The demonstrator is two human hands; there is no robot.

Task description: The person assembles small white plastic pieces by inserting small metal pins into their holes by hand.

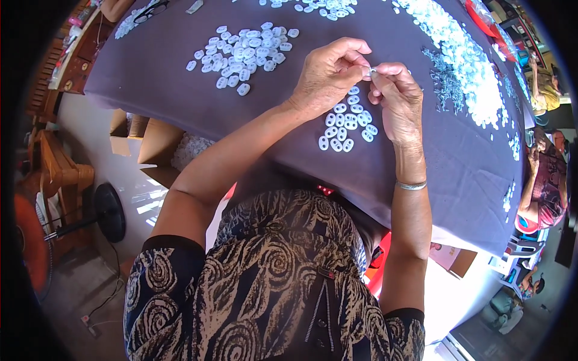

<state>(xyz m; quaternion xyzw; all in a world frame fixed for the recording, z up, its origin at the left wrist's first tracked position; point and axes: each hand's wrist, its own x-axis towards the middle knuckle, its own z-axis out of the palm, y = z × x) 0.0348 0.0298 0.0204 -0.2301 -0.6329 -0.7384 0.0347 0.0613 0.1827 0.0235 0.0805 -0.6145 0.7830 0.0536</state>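
Observation:
My left hand (328, 75) and my right hand (397, 99) meet over the dark-covered table (283, 129). Thumbs and fingers of both are pinched on a small white piece (371, 70) between them, mostly hidden by the fingertips. Just below the hands lies a small group of white oval plastic pieces with two dark holes each (341, 120). Farther left spreads a larger heap of similar white ovals (247, 53).
At the right, a long heap of white pieces (472, 72) borders a pile of small dark metal parts (447, 78). More white ovals (328, 7) lie at the far edge. Left of the table stand an open cardboard box (158, 141) and a fan (36, 246). Other people (545, 174) sit at right.

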